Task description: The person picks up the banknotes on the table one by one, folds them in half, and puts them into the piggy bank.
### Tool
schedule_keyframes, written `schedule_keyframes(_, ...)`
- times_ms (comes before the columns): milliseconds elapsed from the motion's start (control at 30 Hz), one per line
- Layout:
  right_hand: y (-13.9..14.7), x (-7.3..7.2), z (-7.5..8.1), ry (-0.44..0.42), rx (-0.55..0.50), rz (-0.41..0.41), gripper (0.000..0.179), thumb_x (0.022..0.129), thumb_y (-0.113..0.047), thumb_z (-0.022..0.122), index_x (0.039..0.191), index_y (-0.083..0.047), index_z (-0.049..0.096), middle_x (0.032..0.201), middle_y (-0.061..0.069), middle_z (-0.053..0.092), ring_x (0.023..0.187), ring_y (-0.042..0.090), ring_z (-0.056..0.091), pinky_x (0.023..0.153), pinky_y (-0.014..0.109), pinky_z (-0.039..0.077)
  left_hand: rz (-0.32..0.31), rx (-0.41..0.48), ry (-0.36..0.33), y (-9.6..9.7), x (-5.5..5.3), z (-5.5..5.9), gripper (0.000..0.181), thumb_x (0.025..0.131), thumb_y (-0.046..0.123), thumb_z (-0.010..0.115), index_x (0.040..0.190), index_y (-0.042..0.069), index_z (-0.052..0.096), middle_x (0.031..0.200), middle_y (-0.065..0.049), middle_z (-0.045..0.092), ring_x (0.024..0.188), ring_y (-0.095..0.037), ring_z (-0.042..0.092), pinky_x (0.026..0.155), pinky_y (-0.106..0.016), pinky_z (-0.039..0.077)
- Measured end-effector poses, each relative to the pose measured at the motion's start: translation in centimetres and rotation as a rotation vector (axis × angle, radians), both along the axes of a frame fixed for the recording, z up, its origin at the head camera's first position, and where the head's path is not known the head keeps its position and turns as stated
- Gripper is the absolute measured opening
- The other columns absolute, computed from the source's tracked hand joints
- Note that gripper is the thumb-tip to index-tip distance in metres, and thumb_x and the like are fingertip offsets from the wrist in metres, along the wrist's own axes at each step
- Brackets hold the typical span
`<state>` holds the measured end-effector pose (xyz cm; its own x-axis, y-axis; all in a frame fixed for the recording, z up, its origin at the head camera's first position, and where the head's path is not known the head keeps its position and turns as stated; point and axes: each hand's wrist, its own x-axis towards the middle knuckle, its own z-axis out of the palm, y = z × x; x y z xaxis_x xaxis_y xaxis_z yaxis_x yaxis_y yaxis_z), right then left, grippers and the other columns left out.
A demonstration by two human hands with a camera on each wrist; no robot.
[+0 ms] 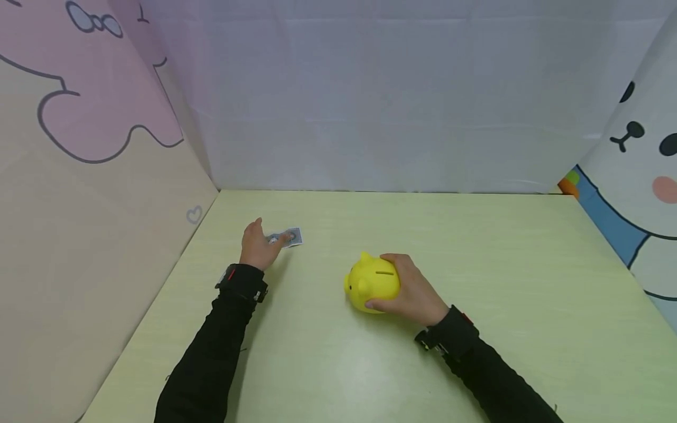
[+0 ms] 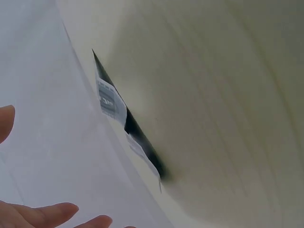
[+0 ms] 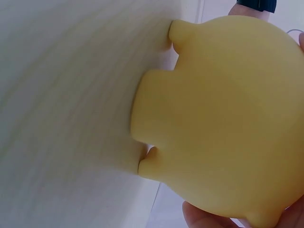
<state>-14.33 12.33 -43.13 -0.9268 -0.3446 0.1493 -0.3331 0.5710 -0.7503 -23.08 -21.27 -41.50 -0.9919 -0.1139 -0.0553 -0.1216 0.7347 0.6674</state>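
Note:
A yellow piggy bank (image 1: 370,286) stands upright on the table, its snout to the left and its coin slot on top. My right hand (image 1: 415,294) grips it from the right, thumb on the near side and fingers on the far side. The right wrist view shows the piggy bank (image 3: 223,104) close up, its feet on the table surface. Farther left, my left hand (image 1: 259,247) is over a small creased banknote (image 1: 294,237). In the left wrist view, the fingertips (image 2: 57,213) are spread and apart from the banknote (image 2: 110,102), which lies bent on the table.
The pale wooden table (image 1: 476,264) meets a white cloth backdrop (image 1: 396,106) at its far edge. A pink cartoon panel (image 1: 106,106) borders the left side, and a white cartoon panel (image 1: 634,194) the right.

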Motion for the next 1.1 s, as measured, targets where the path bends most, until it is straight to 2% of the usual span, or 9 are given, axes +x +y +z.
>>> schedule_keyframes(300,0.0,0.0,0.2,0.007,0.006,0.002,0.091,0.067,-0.04,0.089,0.137,-0.007,0.042,0.131,0.014,0.047,0.104,0.025,0.052,0.087,0.041,0.049,0.017,-0.078,-0.074,-2.0,-1.8,-0.3,0.085,0.099,0.039,0.053,0.151,-0.014,0.012,0.152,-0.039,0.023,0.138,-0.054,0.028,0.114,-0.059,0.03)
schedule_keyframes(500,0.1,-0.1,0.1,-0.009,0.007,0.0,0.09,0.067,-0.041,0.089,0.137,-0.008,0.042,0.13,0.013,0.047,0.105,0.024,0.052,0.087,0.04,0.048,0.058,-0.069,-0.172,-2.7,-3.1,-0.8,0.085,0.099,0.041,0.052,0.151,-0.013,0.013,0.153,-0.037,0.024,0.14,-0.05,0.029,0.115,-0.056,0.03)
schedule_keyframes(600,0.1,-0.1,0.1,-0.015,0.005,-0.002,0.091,0.067,-0.041,0.089,0.137,-0.008,0.042,0.13,0.012,0.047,0.104,0.024,0.052,0.087,0.04,0.048,0.054,-0.076,-0.206,-2.9,-3.4,-1.0,0.083,0.099,0.039,0.052,0.15,-0.014,0.014,0.152,-0.036,0.026,0.14,-0.049,0.03,0.116,-0.054,0.03)
schedule_keyframes(733,0.0,-0.1,0.1,-0.017,0.003,0.0,0.09,0.067,-0.041,0.089,0.137,-0.008,0.042,0.129,0.012,0.047,0.103,0.024,0.052,0.086,0.039,0.048,0.04,-0.121,-0.22,-2.9,-3.4,-1.2,0.076,0.098,0.035,0.054,0.145,-0.017,0.026,0.143,-0.038,0.037,0.132,-0.049,0.04,0.11,-0.053,0.038)
schedule_keyframes(867,0.0,0.0,0.2,-0.02,0.003,0.003,0.091,0.068,-0.041,0.089,0.137,-0.008,0.041,0.13,0.012,0.047,0.103,0.024,0.052,0.086,0.039,0.048,0.05,-0.206,-0.221,-2.9,-3.7,-1.6,0.062,0.095,0.034,0.057,0.129,-0.017,0.046,0.125,-0.035,0.053,0.113,-0.046,0.055,0.096,-0.051,0.048)
schedule_keyframes(967,0.0,0.0,0.2,-0.017,0.002,0.005,0.091,0.068,-0.04,0.089,0.138,-0.007,0.041,0.13,0.013,0.047,0.103,0.024,0.052,0.087,0.04,0.048,0.072,-0.245,-0.232,-2.9,-4.0,-1.9,0.057,0.093,0.033,0.06,0.123,-0.016,0.051,0.12,-0.033,0.055,0.104,-0.042,0.056,0.089,-0.049,0.049)
schedule_keyframes(1100,0.0,0.0,0.2,-0.012,0.001,0.004,0.091,0.068,-0.041,0.089,0.137,-0.007,0.041,0.13,0.013,0.047,0.104,0.024,0.052,0.087,0.04,0.048,0.094,-0.254,-0.252,-2.9,-4.4,-2.2,0.059,0.09,0.029,0.065,0.124,-0.017,0.05,0.122,-0.034,0.051,0.103,-0.041,0.054,0.088,-0.05,0.05)
